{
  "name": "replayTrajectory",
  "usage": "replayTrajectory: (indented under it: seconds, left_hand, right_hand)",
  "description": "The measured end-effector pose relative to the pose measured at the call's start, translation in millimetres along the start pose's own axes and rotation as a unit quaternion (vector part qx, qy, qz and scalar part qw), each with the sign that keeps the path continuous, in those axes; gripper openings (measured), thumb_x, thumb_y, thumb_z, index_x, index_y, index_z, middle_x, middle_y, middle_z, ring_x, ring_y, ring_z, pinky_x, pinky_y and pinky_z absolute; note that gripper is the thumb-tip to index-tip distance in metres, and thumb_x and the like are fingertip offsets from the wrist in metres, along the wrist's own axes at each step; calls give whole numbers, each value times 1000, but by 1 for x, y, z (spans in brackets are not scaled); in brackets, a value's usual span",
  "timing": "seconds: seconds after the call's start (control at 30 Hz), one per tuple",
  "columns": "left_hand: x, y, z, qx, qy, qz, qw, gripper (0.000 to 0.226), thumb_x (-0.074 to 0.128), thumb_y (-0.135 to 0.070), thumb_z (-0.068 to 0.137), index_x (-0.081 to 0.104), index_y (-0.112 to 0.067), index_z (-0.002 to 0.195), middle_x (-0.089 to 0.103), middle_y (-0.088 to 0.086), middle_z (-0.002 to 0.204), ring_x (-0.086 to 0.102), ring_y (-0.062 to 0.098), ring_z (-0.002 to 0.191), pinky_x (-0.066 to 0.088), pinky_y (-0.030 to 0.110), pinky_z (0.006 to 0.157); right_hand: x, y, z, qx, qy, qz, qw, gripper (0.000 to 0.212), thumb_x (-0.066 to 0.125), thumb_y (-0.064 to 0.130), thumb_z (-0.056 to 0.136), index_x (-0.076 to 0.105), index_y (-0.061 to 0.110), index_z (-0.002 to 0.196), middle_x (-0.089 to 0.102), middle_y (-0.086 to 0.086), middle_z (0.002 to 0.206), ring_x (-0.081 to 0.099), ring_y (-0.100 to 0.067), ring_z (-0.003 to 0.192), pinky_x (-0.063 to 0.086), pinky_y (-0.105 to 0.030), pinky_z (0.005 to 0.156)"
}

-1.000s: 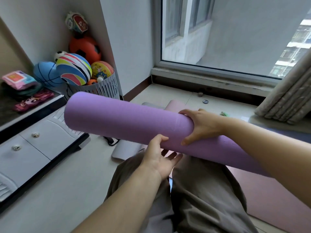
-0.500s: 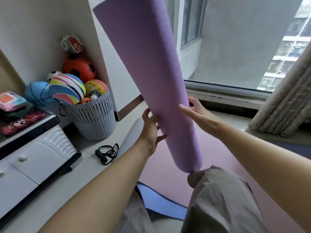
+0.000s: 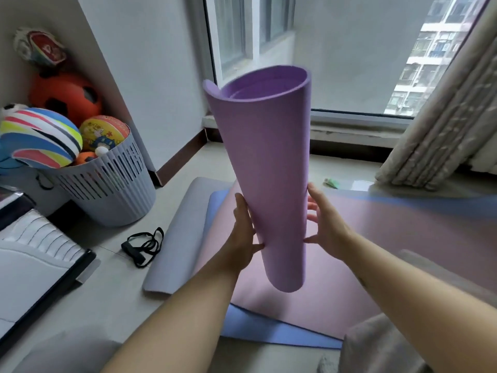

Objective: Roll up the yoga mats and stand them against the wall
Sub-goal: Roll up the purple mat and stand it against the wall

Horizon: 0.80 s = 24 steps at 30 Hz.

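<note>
A rolled purple yoga mat (image 3: 269,168) is held nearly upright in the air, its open top end leaning slightly away from me. My left hand (image 3: 243,232) presses its left side and my right hand (image 3: 322,219) presses its right side, both near the lower third. Beneath it a pink mat (image 3: 376,251) lies flat on the floor over a blue mat (image 3: 258,329). A grey mat (image 3: 174,238) lies flat to their left. The white wall (image 3: 150,76) stands behind, to the left of the window.
A slatted basket (image 3: 113,195) full of balls stands by the wall at left. A black resistance band (image 3: 144,246) lies on the floor near it. A white cabinet (image 3: 29,265) is at far left, a curtain (image 3: 435,125) at right, the window sill (image 3: 349,125) ahead.
The rolled purple mat went from lying across my lap to upright, then lower and further from me. Both hands shifted to grip its sides.
</note>
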<state>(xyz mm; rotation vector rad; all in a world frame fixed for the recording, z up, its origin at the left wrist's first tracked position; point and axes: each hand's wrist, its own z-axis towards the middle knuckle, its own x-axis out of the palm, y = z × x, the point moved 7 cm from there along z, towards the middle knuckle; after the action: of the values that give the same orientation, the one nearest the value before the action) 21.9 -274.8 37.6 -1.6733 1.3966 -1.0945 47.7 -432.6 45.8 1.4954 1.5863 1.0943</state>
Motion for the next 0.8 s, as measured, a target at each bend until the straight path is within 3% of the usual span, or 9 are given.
replayTrajectory:
  seconds: [0.17,0.27,0.3,0.37,0.47,0.6,0.7,0.8]
  left_hand:
    - [11,14,23,-91,12,35,995,85,8,-80,83,33,-29,145,42,4,146,42,30,132,42,54,96]
    - [23,10,29,-102,26,63,992,82,10,-80,84,36,-29,143,43,4,145,45,29,125,43,51,89]
    - [26,10,30,-109,30,79,990,84,10,-81,82,35,-28,144,42,4,146,44,29,129,43,52,91]
    - [29,7,34,-123,36,113,985,89,12,-84,80,33,-29,146,37,3,150,38,31,135,38,58,99]
    - [38,-7,37,-115,64,166,977,80,24,-79,85,28,-31,149,30,-4,152,28,29,141,30,62,107]
    - [46,-33,41,-51,60,165,983,46,51,-52,94,44,-24,131,45,-6,131,44,26,127,49,47,96]
    - [54,-44,40,-22,80,172,982,45,57,-44,94,40,-31,133,52,1,130,55,24,114,59,39,77]
    - [53,-54,36,-19,86,199,976,25,49,-45,98,46,-38,122,60,-1,118,61,18,103,55,45,87]
  right_hand:
    - [-27,-32,16,1,-5,58,998,90,61,72,51,50,29,129,49,1,136,47,-14,125,40,-62,97]
    - [-39,-29,20,6,-7,55,998,72,60,69,56,55,28,116,52,-1,136,48,-15,125,42,-59,94]
    - [-43,-26,20,12,-5,56,998,65,59,71,60,56,26,107,56,-2,131,50,-17,123,44,-56,91]
    - [-56,-20,21,35,-8,42,998,76,47,84,64,56,18,101,62,-3,121,52,-19,118,43,-53,86]
    - [-79,-11,18,27,-50,-46,997,97,29,93,56,58,19,113,54,0,126,45,-17,122,36,-56,98]
    - [-91,-7,14,-38,-104,-19,994,93,42,87,56,53,24,123,49,2,121,51,-18,105,42,-39,91]
    - [-91,-4,12,-75,-91,43,992,85,54,76,62,49,27,132,52,2,118,53,-19,102,45,-36,92]
    - [-95,12,10,-118,-77,30,990,78,60,62,67,41,41,140,53,7,124,52,-14,109,43,-34,92]
